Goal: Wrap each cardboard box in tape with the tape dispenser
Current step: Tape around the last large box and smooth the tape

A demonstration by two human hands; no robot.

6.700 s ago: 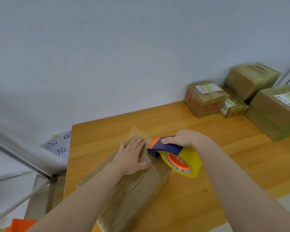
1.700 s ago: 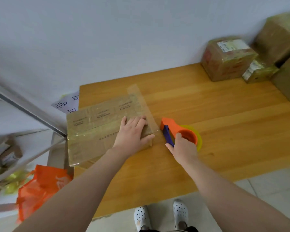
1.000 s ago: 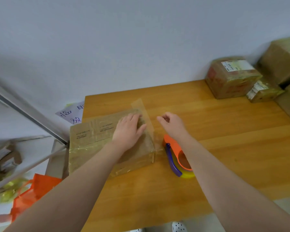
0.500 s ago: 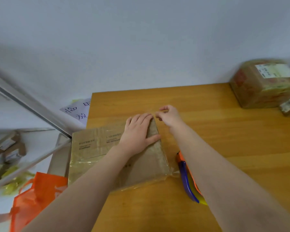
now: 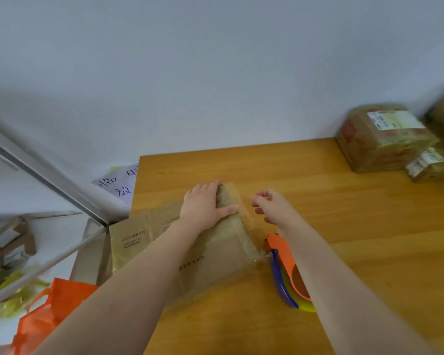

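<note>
While box (image 5: 228,252) print illegible, sign (image 5: 117,187): 临, 放.

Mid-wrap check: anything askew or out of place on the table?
The cardboard box lies skewed, its left end overhanging the table edge. A loose tape flap juts unstuck past its right edge, beside the left hand. The tape dispenser lies on its side.

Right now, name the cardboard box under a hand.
The flat box overhanging the table's left edge, under the left hand; the labelled boxes stand far right.
</note>
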